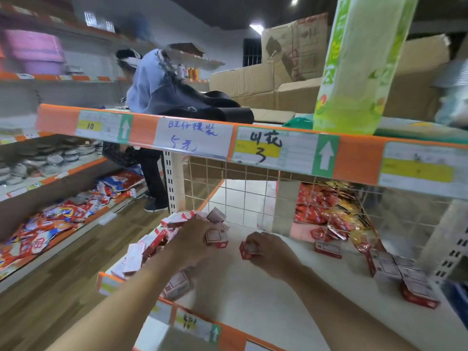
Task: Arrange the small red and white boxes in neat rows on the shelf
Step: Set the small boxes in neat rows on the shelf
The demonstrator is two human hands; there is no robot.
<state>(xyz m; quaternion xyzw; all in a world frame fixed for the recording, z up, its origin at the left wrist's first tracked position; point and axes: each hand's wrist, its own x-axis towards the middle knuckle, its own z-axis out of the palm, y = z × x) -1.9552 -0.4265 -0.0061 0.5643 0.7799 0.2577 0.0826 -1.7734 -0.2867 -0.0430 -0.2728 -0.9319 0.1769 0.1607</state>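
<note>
The small red and white boxes are lying in two groups on the white shelf (253, 295): a loose jumbled pile (162, 239) at the shelf's left end, some boxes on edge and some flat, and a tidier group (402, 277) toward the right end, where several boxes are sitting side by side in what looks like the start of a row, with one stray box (327, 249) lying alone just to the left of that group. The left hand (195, 239) is reaching into the right side of the pile, fingers curled around one box (216, 238) that it is gripping and lifting clear. The right hand (268, 252) is closed around a second box (249, 250), holding it just above the bare middle of the shelf, between the pile and the started row. The step in hand seems to be carrying boxes from the pile across to the row. To do it well, each box should be turned so its printed face is pointing the same way as those already placed, then set down flush against the last one, edges touching and front edges in line, rather than dropped nearby. The stray box wants pulling into the row too. Behind the wire mesh (253, 198) at the back of the shelf, red snack packets (326, 209) are heaped, some spilling through near the row, so they may be crowding the space there. The picture is blurred at the edges, so the exact count in the row is hard to tell.
</note>
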